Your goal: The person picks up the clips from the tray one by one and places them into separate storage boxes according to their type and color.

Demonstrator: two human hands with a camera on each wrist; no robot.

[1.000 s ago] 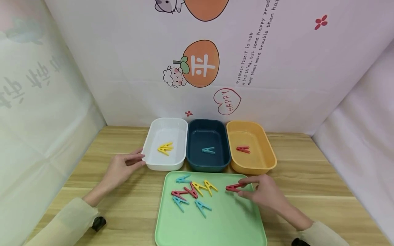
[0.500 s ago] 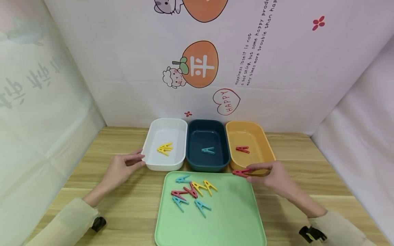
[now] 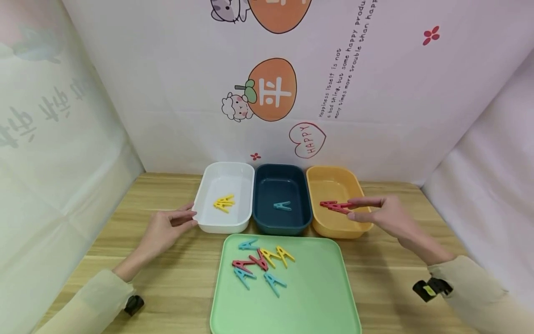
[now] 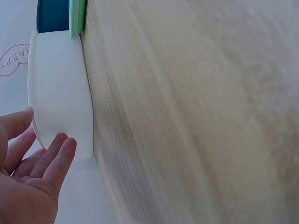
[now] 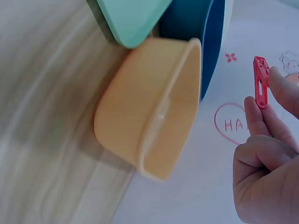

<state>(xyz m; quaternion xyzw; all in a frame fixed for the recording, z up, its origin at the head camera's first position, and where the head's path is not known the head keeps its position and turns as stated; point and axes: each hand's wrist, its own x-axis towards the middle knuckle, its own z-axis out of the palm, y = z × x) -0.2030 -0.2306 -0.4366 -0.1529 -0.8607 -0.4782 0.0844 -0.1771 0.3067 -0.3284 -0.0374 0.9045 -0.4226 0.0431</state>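
My right hand [image 3: 388,215] pinches a red clothespin [image 5: 261,81] by its legs, over the yellow-orange bin [image 3: 342,227]. In the head view its head end overlaps another red clothespin [image 3: 327,203] lying in that bin; whether they touch I cannot tell. My left hand [image 3: 164,229] rests its fingertips against the left side of the white bin [image 4: 60,84], fingers fairly straight. Two yellow clothespins [image 3: 224,202] lie in the white bin. One blue clothespin [image 3: 282,205] lies in the dark blue bin [image 3: 281,227] between the other two.
On the green tray [image 3: 288,311] in front of the bins lie blue clothespins [image 3: 275,283], red clothespins [image 3: 259,260] and yellow clothespins [image 3: 285,255], bunched toward its upper left. A printed white cloth [image 3: 179,93] stands behind the bins. Wooden table [image 3: 175,287] surrounds the tray.
My right hand has carried the red clothespin up from above the green tray, past its far edge, to over the yellow-orange bin. The left hand has stayed at the white bin.
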